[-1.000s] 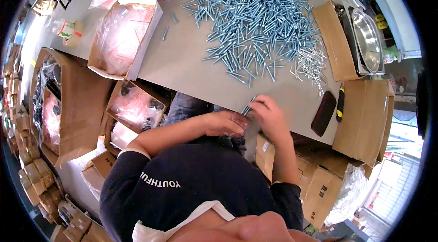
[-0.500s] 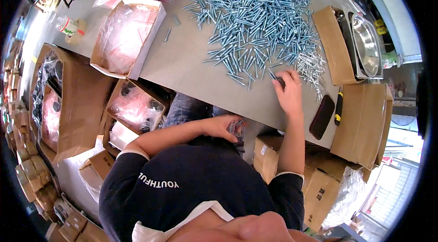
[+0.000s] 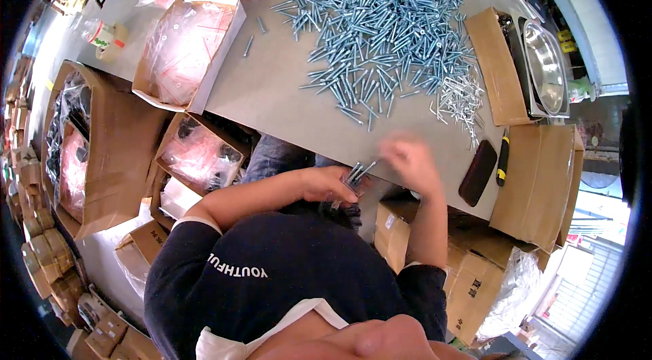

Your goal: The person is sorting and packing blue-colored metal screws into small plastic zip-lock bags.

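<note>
Left grip (image 3: 327,185) curled around clear bag (image 3: 350,187), screws (image 3: 356,172) jutting out, right grip (image 3: 409,155) blurred, closure unclear

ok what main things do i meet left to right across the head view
tape roll → white-sided carton → two loose screws → left grip → right grip → dark phone → black-and-yellow tool → shiny metal bowl

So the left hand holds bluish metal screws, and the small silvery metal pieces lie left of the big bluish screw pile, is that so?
Not quite: the head view shows the small silvery metal pieces at the lower right of the big bluish screw pile. The left hand does hold bluish metal screws.
</note>
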